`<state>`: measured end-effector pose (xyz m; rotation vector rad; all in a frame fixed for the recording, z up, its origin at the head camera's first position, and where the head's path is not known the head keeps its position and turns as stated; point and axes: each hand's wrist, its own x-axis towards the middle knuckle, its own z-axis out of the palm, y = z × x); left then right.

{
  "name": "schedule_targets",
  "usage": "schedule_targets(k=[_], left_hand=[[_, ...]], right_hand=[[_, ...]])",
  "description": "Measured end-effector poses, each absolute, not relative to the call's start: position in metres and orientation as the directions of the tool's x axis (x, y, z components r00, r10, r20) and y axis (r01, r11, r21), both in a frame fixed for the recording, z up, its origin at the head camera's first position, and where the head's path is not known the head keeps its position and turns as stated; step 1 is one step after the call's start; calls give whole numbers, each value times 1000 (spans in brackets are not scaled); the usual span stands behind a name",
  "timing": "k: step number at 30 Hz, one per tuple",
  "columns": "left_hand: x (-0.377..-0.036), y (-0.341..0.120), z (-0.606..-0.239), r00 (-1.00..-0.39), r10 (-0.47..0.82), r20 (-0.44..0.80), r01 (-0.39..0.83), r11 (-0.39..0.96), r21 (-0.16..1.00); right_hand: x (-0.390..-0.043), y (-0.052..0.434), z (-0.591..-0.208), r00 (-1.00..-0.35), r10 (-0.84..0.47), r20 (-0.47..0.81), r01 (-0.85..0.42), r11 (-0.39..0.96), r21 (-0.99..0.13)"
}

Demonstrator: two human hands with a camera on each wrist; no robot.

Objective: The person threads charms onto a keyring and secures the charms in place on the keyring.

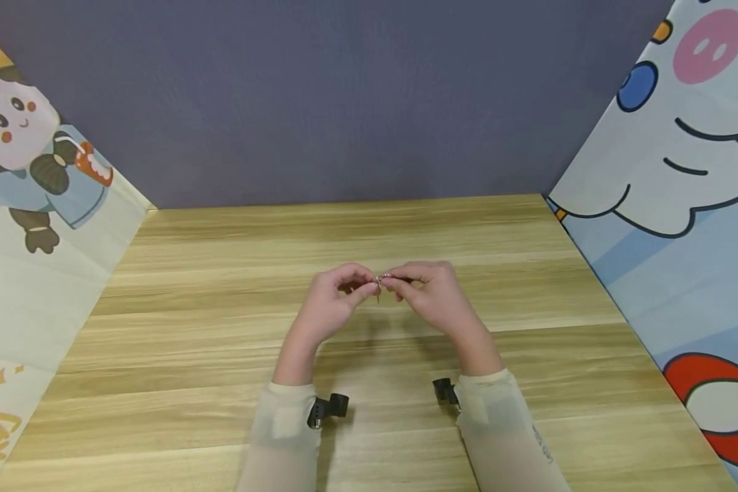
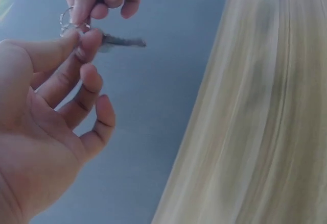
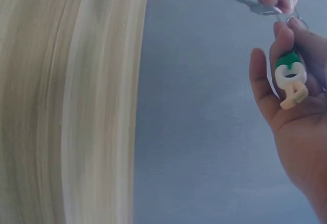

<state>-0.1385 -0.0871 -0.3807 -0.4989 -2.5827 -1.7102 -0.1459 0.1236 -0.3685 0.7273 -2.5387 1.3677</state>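
both hands meet above the middle of the wooden worktop (image 1: 221, 328), fingertips almost touching, with a small key (image 2: 122, 42) and a metal key ring (image 2: 65, 20) between them. the left hand (image 1: 332, 304) pinches the head of the key between thumb and forefinger, its other fingers loosely curled beneath; from the left wrist view the blade of the key sticks out sideways past the fingertips, away from the palm. the key ring sits just above that pinch, right where the two hands come together. the right hand (image 1: 430, 290) pinches the ring side with thumb and forefinger, and a small charm (image 3: 290, 81), green on top and cream below, lies against its curled fingers, hanging just under the ring on the palm side. whether the key is already threaded on the ring cannot be told. both hands are held off the worktop, with their shadow falling on the wood beneath. pale sleeves cover the forearms, each with a small black camera at the wrist.
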Motion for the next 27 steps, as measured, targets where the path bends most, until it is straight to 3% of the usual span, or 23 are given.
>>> schedule_targets(k=[9,18,27], left_hand=[[-136,-86,-372,-922,312,231,366,500,785],[-134,-87,-369,-903,313,293,421,523,741],[-134,-89,-370,-896,287,340,442,497,746]], right_hand=[[-145,124,-367,-761,-428,488,-649,523,-553],[-143,123,-365,-741,-452,497,-672,507,-540],[-143,123,-365,-772,-437,462,-635,497,-591]])
